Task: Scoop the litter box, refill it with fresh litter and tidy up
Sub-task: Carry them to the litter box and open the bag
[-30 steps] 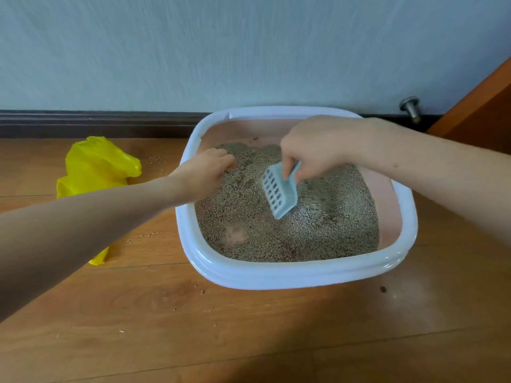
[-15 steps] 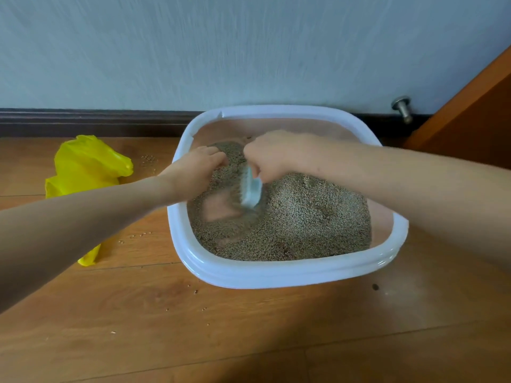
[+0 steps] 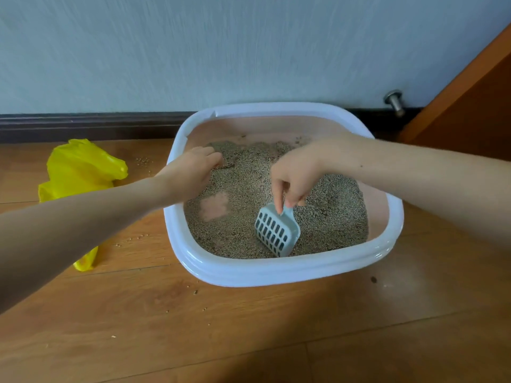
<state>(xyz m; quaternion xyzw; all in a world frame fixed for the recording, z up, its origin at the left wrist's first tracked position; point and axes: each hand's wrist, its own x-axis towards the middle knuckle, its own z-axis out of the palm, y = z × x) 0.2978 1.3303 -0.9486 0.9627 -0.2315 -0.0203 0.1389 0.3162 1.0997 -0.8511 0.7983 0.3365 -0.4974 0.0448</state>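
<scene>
A white-rimmed litter box [image 3: 276,275] with pink inner walls stands on the wooden floor against the wall, holding grey-brown litter [image 3: 331,214]. A bare pink patch of the bottom [image 3: 215,207] shows left of centre. My right hand [image 3: 296,175] pinches the handle of a pale blue slotted scoop [image 3: 276,233], whose blade points down into the litter near the front wall. My left hand [image 3: 193,170] grips the box's left rim, fingers curled over into the box.
A crumpled yellow plastic bag [image 3: 80,178] lies on the floor left of the box. Loose litter grains are scattered on the floor [image 3: 132,239] around it. A metal door stopper [image 3: 394,102] sticks out of the wall; a wooden door [image 3: 470,106] stands at right.
The scoop swept left through the litter, then came back toward the front of the box with its slotted face up. A bare patch opened in the litter. My left hand stayed on the rim.
</scene>
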